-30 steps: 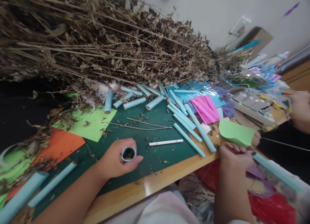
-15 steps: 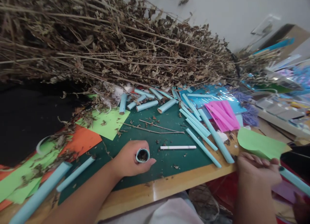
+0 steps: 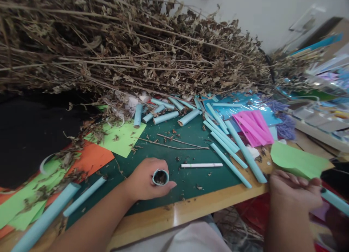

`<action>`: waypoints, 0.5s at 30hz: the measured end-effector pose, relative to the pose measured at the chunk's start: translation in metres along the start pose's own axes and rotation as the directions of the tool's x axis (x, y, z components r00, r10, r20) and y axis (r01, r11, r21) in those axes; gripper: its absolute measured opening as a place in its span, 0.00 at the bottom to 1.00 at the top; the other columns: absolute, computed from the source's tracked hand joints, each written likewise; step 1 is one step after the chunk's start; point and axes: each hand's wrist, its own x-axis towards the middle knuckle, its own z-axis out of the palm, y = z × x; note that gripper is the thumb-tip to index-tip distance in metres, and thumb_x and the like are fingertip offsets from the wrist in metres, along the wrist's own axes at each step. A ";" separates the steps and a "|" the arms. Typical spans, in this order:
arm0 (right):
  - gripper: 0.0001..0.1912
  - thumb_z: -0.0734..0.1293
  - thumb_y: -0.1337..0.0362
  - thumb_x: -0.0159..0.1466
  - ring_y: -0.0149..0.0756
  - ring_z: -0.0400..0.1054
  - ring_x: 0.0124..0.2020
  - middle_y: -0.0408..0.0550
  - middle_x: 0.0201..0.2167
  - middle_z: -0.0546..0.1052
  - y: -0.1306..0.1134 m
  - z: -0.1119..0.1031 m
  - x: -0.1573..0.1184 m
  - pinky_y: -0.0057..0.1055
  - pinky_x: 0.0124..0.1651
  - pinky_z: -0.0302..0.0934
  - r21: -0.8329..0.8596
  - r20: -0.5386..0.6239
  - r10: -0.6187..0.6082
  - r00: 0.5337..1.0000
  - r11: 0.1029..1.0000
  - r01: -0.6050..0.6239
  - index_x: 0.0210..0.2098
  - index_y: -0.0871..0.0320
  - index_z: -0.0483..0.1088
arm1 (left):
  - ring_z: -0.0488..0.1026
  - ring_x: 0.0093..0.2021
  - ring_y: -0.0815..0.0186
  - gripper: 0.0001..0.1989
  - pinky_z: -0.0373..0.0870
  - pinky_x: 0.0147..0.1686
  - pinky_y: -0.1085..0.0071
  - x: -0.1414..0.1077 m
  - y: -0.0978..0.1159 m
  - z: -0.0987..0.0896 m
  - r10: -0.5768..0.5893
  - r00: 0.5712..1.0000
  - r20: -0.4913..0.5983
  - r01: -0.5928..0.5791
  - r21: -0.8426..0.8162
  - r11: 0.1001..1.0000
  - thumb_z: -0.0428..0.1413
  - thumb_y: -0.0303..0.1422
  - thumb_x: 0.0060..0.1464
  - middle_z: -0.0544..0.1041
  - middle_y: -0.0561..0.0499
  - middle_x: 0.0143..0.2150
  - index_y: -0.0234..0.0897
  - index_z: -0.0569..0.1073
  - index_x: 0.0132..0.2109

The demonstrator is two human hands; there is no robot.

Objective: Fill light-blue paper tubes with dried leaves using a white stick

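Note:
My left hand point(image 3: 149, 179) is wrapped round a light blue paper tube point(image 3: 160, 177). The tube stands upright over the green mat point(image 3: 166, 157), its open mouth facing up with dark dried bits inside. Over by the table's right edge, my right hand point(image 3: 296, 188) has its fingers curled in; what they hold, if anything, is hidden. Behind those fingers lies a sheet of light green paper point(image 3: 300, 159). Another blue tube point(image 3: 336, 201) shows just past the right thumb. A thin white stick point(image 3: 201, 165) rests on the mat, right of the held tube.
A large heap of dried leafy stems point(image 3: 152, 52) fills the back. Several blue tubes point(image 3: 190, 117) lie below it. Pink paper strips point(image 3: 253, 127) sit on blue plastic wrapping point(image 3: 218, 106). Orange paper point(image 3: 92, 155) and loose twigs point(image 3: 177, 143) are to the left and middle.
The view has shifted a little, so things at the right sit slightly farther right. My left hand keeps its grip on the tube; my right hand stays curled beside the green paper.

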 end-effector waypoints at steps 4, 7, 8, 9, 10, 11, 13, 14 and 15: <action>0.18 0.46 0.66 0.61 0.21 0.47 0.08 0.34 0.09 0.50 -0.001 -0.002 0.007 0.21 0.14 0.46 -0.016 0.007 -0.047 0.999 0.999 0.047 0.16 0.60 0.47 | 0.63 0.20 0.72 0.09 0.57 0.22 0.77 0.000 -0.001 0.000 -0.006 1.000 0.002 0.006 0.007 1.000 0.53 0.34 0.43 0.68 0.52 0.18 0.34 0.64 0.21; 0.17 0.44 0.69 0.60 0.20 0.44 0.08 0.35 0.10 0.47 -0.003 0.000 0.009 0.21 0.15 0.44 -0.079 0.000 -0.080 0.997 0.994 0.080 0.15 0.60 0.47 | 0.62 0.20 0.72 0.09 0.57 0.22 0.77 0.001 -0.002 0.001 -0.004 1.000 -0.004 0.004 0.005 1.000 0.52 0.34 0.44 0.68 0.52 0.18 0.34 0.64 0.21; 0.17 0.44 0.70 0.59 0.20 0.44 0.08 0.35 0.10 0.46 -0.003 0.001 0.009 0.21 0.15 0.43 -0.115 0.007 -0.088 0.996 0.989 0.088 0.14 0.60 0.47 | 0.62 0.20 0.72 0.09 0.57 0.22 0.77 0.001 -0.002 0.001 -0.003 1.000 -0.006 0.003 0.006 1.000 0.52 0.34 0.44 0.68 0.52 0.18 0.34 0.64 0.21; 0.17 0.43 0.71 0.58 0.20 0.43 0.08 0.35 0.10 0.45 -0.004 0.003 0.009 0.22 0.16 0.43 -0.157 0.019 -0.095 0.995 0.983 0.097 0.14 0.60 0.46 | 0.62 0.20 0.73 0.09 0.57 0.22 0.77 0.001 -0.002 0.001 -0.002 1.000 -0.005 0.002 0.006 1.000 0.52 0.34 0.44 0.67 0.52 0.18 0.34 0.64 0.21; 0.18 0.43 0.72 0.57 0.20 0.43 0.09 0.36 0.10 0.44 -0.005 0.004 0.009 0.22 0.16 0.43 -0.204 0.040 -0.104 0.994 0.973 0.110 0.13 0.60 0.46 | 0.62 0.20 0.73 0.09 0.57 0.22 0.77 0.001 -0.003 0.001 -0.001 1.000 -0.002 0.001 0.008 1.000 0.52 0.33 0.43 0.67 0.52 0.18 0.33 0.63 0.21; 0.18 0.43 0.73 0.56 0.20 0.43 0.09 0.36 0.10 0.44 -0.006 0.004 0.009 0.23 0.17 0.43 -0.253 0.068 -0.118 0.991 0.958 0.131 0.12 0.61 0.46 | 0.62 0.19 0.73 0.09 0.57 0.21 0.77 0.001 -0.003 0.001 -0.002 1.000 0.001 0.002 0.011 1.000 0.52 0.33 0.43 0.67 0.52 0.17 0.34 0.63 0.21; 0.18 0.42 0.75 0.54 0.21 0.43 0.09 0.38 0.10 0.43 -0.010 0.005 0.010 0.24 0.18 0.43 -0.352 0.146 -0.166 0.975 0.912 0.208 0.10 0.61 0.44 | 0.61 0.20 0.73 0.09 0.57 0.22 0.77 0.000 -0.003 0.000 -0.004 1.000 0.001 0.004 0.020 1.000 0.52 0.33 0.43 0.67 0.52 0.17 0.34 0.63 0.21; 0.17 0.42 0.75 0.53 0.21 0.43 0.09 0.38 0.09 0.42 -0.013 0.004 0.011 0.25 0.18 0.42 -0.399 0.196 -0.200 0.960 0.878 0.264 0.09 0.62 0.43 | 0.61 0.20 0.73 0.09 0.57 0.22 0.77 0.000 -0.003 0.000 -0.007 1.000 0.000 0.007 0.024 1.000 0.52 0.33 0.43 0.67 0.53 0.18 0.34 0.63 0.21; 0.17 0.43 0.75 0.52 0.21 0.42 0.09 0.39 0.09 0.41 -0.017 0.004 0.012 0.26 0.18 0.41 -0.444 0.249 -0.235 0.939 0.834 0.327 0.09 0.62 0.41 | 0.61 0.20 0.73 0.09 0.57 0.22 0.77 0.000 -0.003 0.000 -0.009 1.000 -0.003 0.009 0.028 1.000 0.52 0.33 0.43 0.67 0.53 0.18 0.34 0.63 0.21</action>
